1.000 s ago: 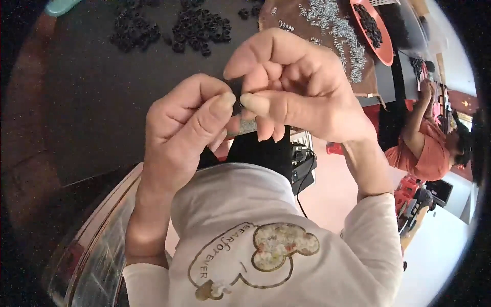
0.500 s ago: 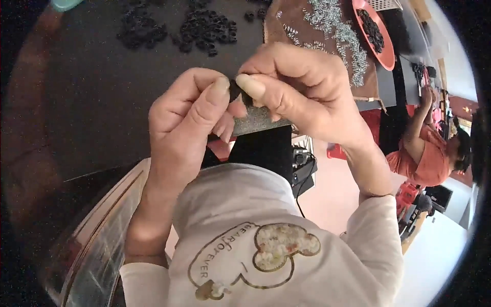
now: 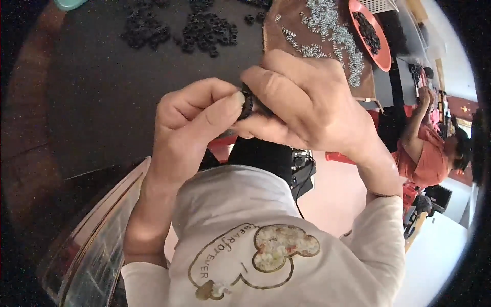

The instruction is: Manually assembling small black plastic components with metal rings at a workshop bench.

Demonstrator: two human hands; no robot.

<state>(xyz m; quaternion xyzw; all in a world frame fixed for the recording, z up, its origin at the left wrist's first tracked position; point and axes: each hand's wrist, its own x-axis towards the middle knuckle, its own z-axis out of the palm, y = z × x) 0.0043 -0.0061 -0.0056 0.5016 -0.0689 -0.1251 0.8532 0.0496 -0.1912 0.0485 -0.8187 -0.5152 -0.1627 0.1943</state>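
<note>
Between my two hands, just over the table's near edge, is a small round black plastic part (image 3: 246,106). My left hand (image 3: 197,120) pinches it between thumb and fingertips. From the other side my right hand (image 3: 307,100) closes on it with bent fingers, the thumb stretched beneath. The right fingers cover part of the black piece, so its full shape is hidden. Beyond my hands lie heaps of small black ring-like parts (image 3: 204,30) on the dark table (image 3: 112,97). Many small metal springs (image 3: 332,30) are spread over a brown cloth (image 3: 279,48) at the far right.
An orange-red oval tray (image 3: 383,59) with black pieces stands right of the springs. A white perforated basket (image 3: 376,6) is behind it, and a green dish rim (image 3: 69,4) shows at far left. Another person (image 3: 427,148) in an orange-red top sits at the right.
My right hand has rolled over, its thumb dropping below the black part and its knuckles turning up. My left hand has shifted slightly right, keeping its pinch.
</note>
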